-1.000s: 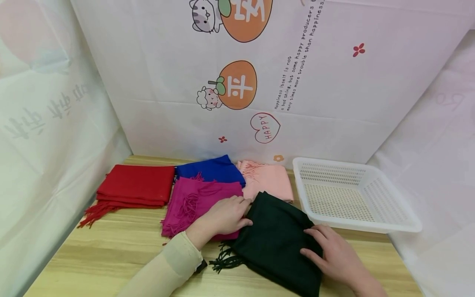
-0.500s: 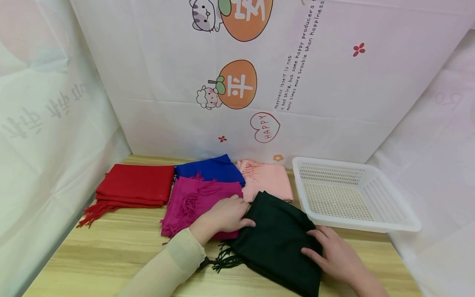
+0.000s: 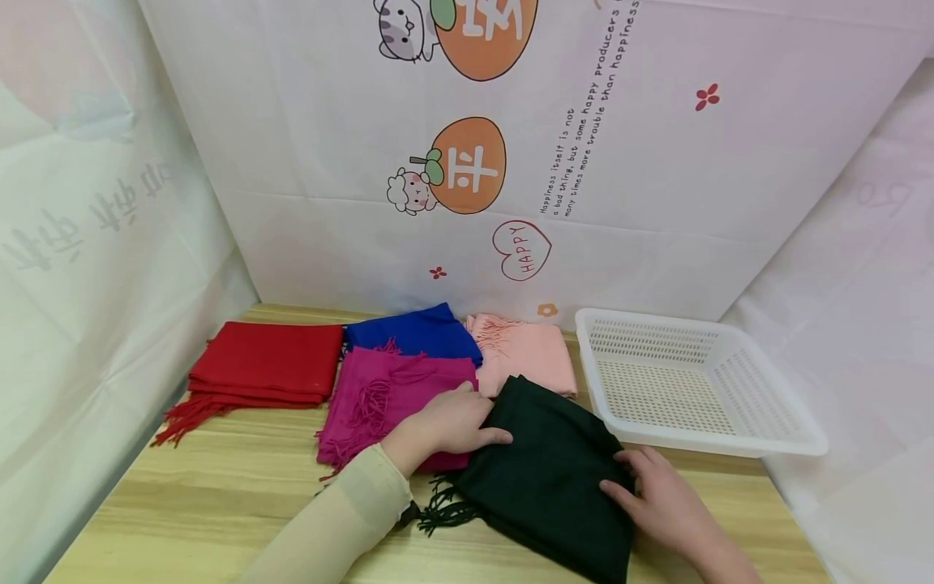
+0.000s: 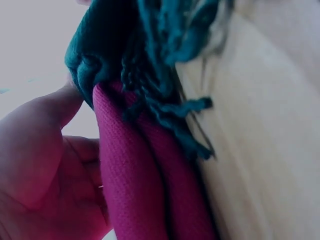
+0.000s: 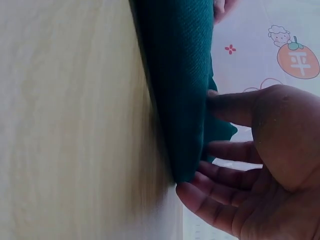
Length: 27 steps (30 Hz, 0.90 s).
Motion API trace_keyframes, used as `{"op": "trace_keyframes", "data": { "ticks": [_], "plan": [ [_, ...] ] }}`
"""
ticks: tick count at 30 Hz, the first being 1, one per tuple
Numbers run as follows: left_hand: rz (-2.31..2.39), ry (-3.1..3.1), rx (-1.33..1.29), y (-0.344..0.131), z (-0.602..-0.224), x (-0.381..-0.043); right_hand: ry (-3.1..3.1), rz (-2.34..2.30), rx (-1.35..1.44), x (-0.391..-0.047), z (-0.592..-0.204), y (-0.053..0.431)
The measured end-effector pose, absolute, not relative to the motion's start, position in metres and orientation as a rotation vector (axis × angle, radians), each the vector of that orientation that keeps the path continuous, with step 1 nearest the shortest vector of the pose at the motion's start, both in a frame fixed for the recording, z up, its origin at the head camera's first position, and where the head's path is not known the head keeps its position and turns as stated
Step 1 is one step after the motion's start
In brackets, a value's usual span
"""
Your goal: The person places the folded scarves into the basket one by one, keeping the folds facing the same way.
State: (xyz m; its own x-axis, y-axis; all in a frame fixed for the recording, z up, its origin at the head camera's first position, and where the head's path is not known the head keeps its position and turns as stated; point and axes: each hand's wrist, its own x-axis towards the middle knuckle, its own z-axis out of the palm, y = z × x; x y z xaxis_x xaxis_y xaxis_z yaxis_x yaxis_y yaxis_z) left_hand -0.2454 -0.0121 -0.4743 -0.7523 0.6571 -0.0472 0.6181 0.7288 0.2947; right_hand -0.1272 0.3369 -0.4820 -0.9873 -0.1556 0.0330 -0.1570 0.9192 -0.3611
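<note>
A folded dark green scarf (image 3: 547,478) with fringe at its near-left corner lies on the table, partly over a folded magenta scarf (image 3: 419,377). My left hand (image 3: 454,420) rests across the magenta scarf, its thumb touching the green one's left edge. On the other side, my right hand (image 3: 667,496) touches the green scarf's right edge. The right wrist view shows that thumb on the upper surface and fingertips against the side of the green fold (image 5: 175,100). In the left wrist view, green fringe (image 4: 170,110) hangs over the magenta folds (image 4: 130,165).
Behind lie a folded red scarf (image 3: 266,361), a blue scarf (image 3: 416,334) and a pale pink scarf (image 3: 536,357). A white perforated basket (image 3: 606,426) stands at the back right. White printed sheets (image 3: 642,178) wall the wooden table (image 3: 219,487) on three sides.
My left hand has slid slightly rightward, its thumb further onto the green scarf. My right hand has shifted slightly right along the edge. The scarves stay nearly in place.
</note>
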Motion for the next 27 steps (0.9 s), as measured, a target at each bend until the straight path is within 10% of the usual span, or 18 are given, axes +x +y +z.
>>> {"op": "trace_keyframes", "data": {
  "ticks": [27],
  "plan": [
    [0.556,2.739,0.884,0.0,-0.476,-0.244,-3.199,0.893,-0.145,-0.134,-0.484,0.335]
  ]
}}
